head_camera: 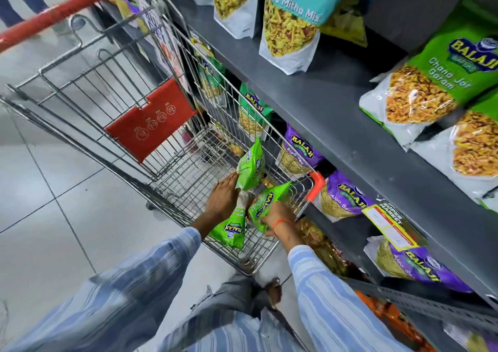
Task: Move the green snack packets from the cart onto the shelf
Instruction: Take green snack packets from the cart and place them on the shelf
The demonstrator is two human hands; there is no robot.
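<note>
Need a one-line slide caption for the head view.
Both hands reach into the wire cart: left hand and right hand gathering green snack packets beside the stocked shelf.

Glossy packets [251, 164], seemingly plastic; wire cart [188, 147]

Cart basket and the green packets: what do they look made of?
Cart basket: bare metal wire, shiny silver finish, thin rods crossed in a grid. Green packets: apparently thin glossy plastic film, printed; they crease and catch light. Right hand holds one; left hand touches another.
</note>
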